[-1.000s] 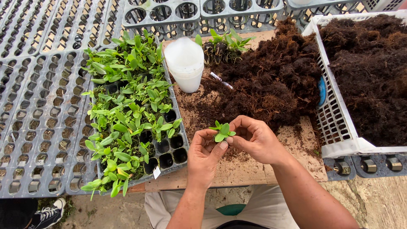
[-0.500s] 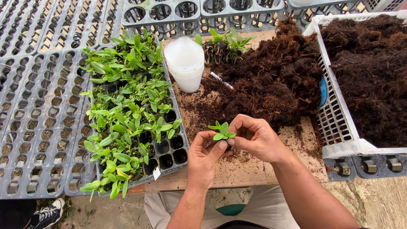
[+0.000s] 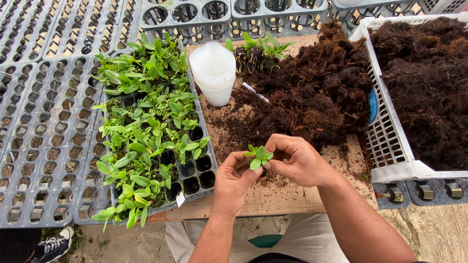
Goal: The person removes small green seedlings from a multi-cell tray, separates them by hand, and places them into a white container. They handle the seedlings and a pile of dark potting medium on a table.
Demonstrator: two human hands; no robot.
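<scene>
A small green seedling [image 3: 258, 156] with rounded leaves is pinched between both my hands over the wooden board [image 3: 273, 197]. My left hand [image 3: 235, 181] cups it from below and my right hand [image 3: 297, 160] closes around its base from the right. The roots are hidden behind my fingers. Just left of my hands stands a grey plug tray [image 3: 204, 187] filled with leafy seedlings [image 3: 141, 136], with a few bare cells at its near right corner. A pile of dark brown fibrous substrate [image 3: 312, 92] lies on the board beyond my hands.
A stack of white plastic cups [image 3: 214, 73] lies on the board's far left. Several potted seedlings [image 3: 258, 51] stand behind it. A white crate [image 3: 385, 141] of dark substrate sits at the right. Grey cell trays [image 3: 39, 126] spread to the left and back. A sneaker [image 3: 51, 246] shows bottom left.
</scene>
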